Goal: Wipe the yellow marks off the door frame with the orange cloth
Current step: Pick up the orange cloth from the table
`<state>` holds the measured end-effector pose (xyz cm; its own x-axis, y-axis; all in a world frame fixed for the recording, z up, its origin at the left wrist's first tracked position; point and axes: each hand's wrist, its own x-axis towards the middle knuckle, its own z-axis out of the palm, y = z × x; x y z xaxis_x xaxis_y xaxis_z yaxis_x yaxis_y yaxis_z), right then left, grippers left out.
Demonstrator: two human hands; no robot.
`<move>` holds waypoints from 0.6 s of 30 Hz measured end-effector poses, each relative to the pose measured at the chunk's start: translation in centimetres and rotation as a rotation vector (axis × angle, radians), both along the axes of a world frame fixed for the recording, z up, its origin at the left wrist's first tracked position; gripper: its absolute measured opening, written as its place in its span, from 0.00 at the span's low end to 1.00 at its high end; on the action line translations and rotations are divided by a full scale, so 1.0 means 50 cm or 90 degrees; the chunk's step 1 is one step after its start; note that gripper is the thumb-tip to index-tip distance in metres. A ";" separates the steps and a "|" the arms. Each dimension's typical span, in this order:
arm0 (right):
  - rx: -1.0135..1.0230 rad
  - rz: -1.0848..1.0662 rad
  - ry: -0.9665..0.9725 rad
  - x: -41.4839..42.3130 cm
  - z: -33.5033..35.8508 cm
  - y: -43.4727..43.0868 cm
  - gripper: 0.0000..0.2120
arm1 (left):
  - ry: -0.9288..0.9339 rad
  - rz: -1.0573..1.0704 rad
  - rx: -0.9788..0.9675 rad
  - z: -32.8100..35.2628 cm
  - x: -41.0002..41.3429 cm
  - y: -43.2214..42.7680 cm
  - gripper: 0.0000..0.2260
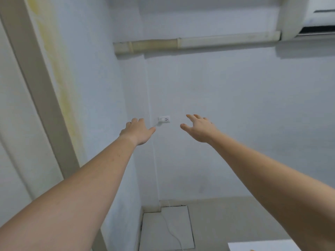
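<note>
Head view, read left to right. At far left a pale door panel [12, 124] meets the beige door frame [36, 98], which runs as a slanted strip from the top-left corner down toward the lower left. The yellow marks [59, 84] form a long, uneven streak on the pale surface just beside the frame's right edge, strongest in the upper half and fading lower down; neither hand touches them. Both bare forearms reach forward from the bottom corners. The left hand [137, 131] is seen from the back, fingers loosely bent away from the camera and thumb out to the right, holding nothing and well apart from the streak. Between the two hands, on the wall behind, sits a white wall socket [164, 119] with a plug in it; a white cable [170, 230] drops from it to the floor tile [154, 232]. The right hand [199, 128] is also empty, its fingers spread and relaxed, thumb pointing left. Above, a beige pipe cover [195, 43] crosses the wall horizontally and ends at an air conditioner [311, 15] in the top-right corner. At the bottom right edge lies a white surface [262, 246] bearing an orange speck [252, 250], too small to identify.
</note>
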<state>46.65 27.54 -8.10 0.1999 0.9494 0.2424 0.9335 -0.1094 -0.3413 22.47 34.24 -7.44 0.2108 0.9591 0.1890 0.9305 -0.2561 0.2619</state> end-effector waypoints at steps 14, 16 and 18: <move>-0.029 -0.134 0.026 0.278 -0.058 -0.177 0.34 | -0.035 -0.146 -0.056 -0.091 0.327 -0.080 0.34; -0.036 -0.149 0.035 0.309 -0.068 -0.207 0.34 | -0.033 -0.160 -0.071 -0.109 0.364 -0.101 0.34; -0.043 -0.166 0.037 0.339 -0.081 -0.237 0.34 | -0.032 -0.174 -0.082 -0.125 0.397 -0.120 0.34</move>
